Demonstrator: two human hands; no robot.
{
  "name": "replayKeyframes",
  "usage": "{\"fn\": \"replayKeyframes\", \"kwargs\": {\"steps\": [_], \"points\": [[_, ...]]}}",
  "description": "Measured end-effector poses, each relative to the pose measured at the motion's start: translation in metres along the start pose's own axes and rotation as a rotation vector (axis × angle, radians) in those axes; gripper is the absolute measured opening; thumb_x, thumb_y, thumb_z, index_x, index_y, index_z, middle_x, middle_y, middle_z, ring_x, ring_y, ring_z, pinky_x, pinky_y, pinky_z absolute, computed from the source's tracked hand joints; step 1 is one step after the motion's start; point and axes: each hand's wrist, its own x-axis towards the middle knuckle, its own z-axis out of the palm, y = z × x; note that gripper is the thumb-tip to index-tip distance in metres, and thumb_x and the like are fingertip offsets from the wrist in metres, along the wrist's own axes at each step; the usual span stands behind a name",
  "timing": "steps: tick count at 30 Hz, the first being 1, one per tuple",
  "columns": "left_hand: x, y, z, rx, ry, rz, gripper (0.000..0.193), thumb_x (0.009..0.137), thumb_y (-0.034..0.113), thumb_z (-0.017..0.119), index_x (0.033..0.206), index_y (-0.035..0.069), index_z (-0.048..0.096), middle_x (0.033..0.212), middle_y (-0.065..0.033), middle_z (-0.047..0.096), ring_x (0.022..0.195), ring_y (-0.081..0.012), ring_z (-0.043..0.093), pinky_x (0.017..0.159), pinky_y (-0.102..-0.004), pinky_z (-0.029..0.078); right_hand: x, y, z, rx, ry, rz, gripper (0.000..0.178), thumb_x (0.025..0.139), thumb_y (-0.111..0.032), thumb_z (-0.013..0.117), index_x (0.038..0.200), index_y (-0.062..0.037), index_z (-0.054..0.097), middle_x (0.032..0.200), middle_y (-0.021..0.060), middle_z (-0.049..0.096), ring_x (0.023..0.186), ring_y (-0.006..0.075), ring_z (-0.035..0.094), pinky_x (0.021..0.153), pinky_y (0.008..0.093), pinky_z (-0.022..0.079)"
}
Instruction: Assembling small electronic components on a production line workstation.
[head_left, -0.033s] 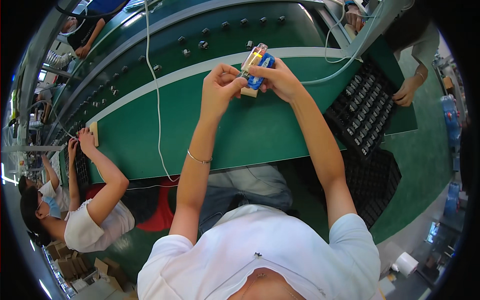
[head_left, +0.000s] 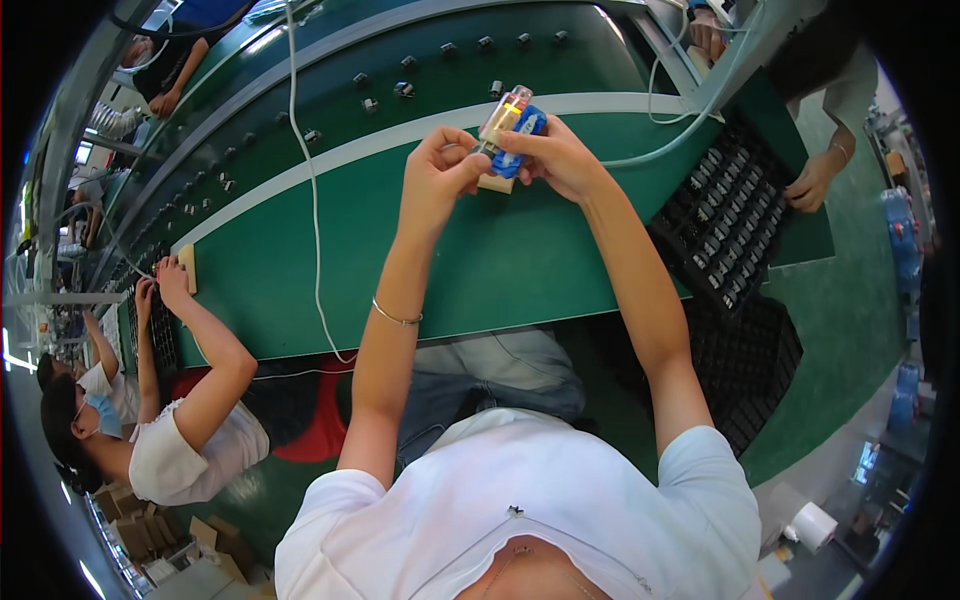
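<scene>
The left of two head-worn fisheye cameras looks steeply down past the wearer's white shirt (head_left: 520,510), which is nearest and looms along the lower edge. It faces forward to the left grip (head_left: 437,170) and right grip (head_left: 565,162), farther off above the green counter (head_left: 390,260), with the conveyor belt (head_left: 450,70) curving beyond toward the upper rim.

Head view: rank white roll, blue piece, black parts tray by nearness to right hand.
1. Blue piece, held in the right hand.
2. Black parts tray, to the hand's right.
3. White roll, far off at lower right.
</scene>
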Motion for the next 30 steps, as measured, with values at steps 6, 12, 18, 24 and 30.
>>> {"fn": "replayKeyframes", "kwargs": {"steps": [6, 12, 18, 24, 30], "points": [[0.007, -0.012, 0.024, 0.402, 0.342, 0.377, 0.048, 0.074, 0.018, 0.084, 0.110, 0.004, 0.055, 0.100, -0.0059, 0.056, 0.082, -0.0123, 0.053, 0.071, -0.0214, 0.043, 0.000, 0.003, -0.009, -0.197, 0.163, -0.172, 0.037, 0.081, -0.028, 0.079, 0.104, -0.0026, 0.065, 0.085, 0.0070, 0.069, 0.069, 0.0141, 0.067, 0.061, 0.0248, 0.054], [0.012, 0.007, 0.165, 0.684, -0.270, 0.803, 0.022, 0.076, 0.015, 0.073, 0.091, 0.004, 0.062, 0.096, -0.0117, 0.063, 0.096, -0.0309, 0.061, 0.080, -0.0424, 0.051, -0.011, 0.023, 0.016, -1.237, 0.675, -0.683, 0.036, 0.073, -0.032, 0.077, 0.100, -0.0114, 0.065, 0.089, 0.0140, 0.065, 0.074, 0.0354, 0.064, 0.069, 0.0415, 0.053], [0.055, -0.060, 0.263, 1.157, -0.586, 0.808, 0.021, 0.078, 0.013, 0.068, 0.097, 0.005, 0.066, 0.096, -0.0136, 0.064, 0.097, -0.0326, 0.063, 0.077, -0.0420, 0.055, 0.000, 0.046, 0.018, -1.017, 0.516, -0.580, 0.032, 0.073, -0.030, 0.076, 0.096, -0.0099, 0.064, 0.092, 0.0150, 0.065, 0.077, 0.0382, 0.066, 0.068, 0.0442, 0.054], [0.054, -0.059, 0.274, 1.244, -0.663, 0.929, 0.010, 0.079, 0.011, 0.064, 0.085, 0.005, 0.068, 0.098, -0.0145, 0.065, 0.094, -0.0312, 0.065, 0.074, -0.0401, 0.056, -0.005, 0.046, 0.012, -1.072, 0.568, -0.604, 0.031, 0.074, -0.029, 0.077, 0.096, -0.0090, 0.066, 0.094, 0.0121, 0.067, 0.076, 0.0363, 0.067, 0.067, 0.0421, 0.055], [0.035, -0.029, 0.250, 0.743, -0.600, 0.740, 0.016, 0.078, 0.015, 0.067, 0.086, 0.003, 0.061, 0.077, -0.0130, 0.066, 0.069, -0.0283, 0.065, 0.063, -0.0392, 0.052, -0.002, 0.047, 0.012, -1.064, 0.580, -0.599, 0.030, 0.075, -0.028, 0.076, 0.095, -0.0076, 0.068, 0.091, 0.0102, 0.067, 0.074, 0.0334, 0.067, 0.065, 0.0395, 0.055]]}}
